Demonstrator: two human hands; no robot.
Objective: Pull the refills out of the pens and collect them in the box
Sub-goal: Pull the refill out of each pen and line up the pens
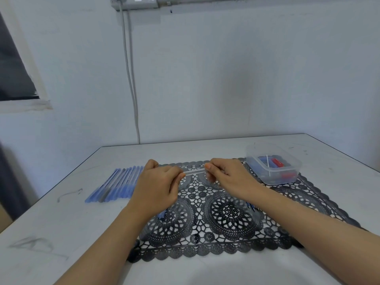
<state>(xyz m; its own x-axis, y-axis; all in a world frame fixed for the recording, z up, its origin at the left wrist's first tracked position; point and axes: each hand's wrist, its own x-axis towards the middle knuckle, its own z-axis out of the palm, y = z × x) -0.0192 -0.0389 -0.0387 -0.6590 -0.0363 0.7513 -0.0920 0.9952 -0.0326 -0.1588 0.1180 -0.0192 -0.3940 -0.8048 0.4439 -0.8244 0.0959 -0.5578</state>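
Note:
Both my hands hold one clear pen [194, 171] level above the black lace mat [222, 214]. My left hand [159, 186] grips its left end with curled fingers. My right hand [228, 175] pinches its right end between thumb and fingers. A row of several blue-capped pens [117, 185] lies on the table left of my left hand. The clear plastic box [274, 164] stands at the mat's far right corner and holds blue and red caps and a thin white refill.
The white table [61, 223] meets the wall at its far edge and drops off at the left and right. Small dark blue pen parts [164, 214] lie on the mat under my forearms. A grey cable [131, 79] runs down the wall.

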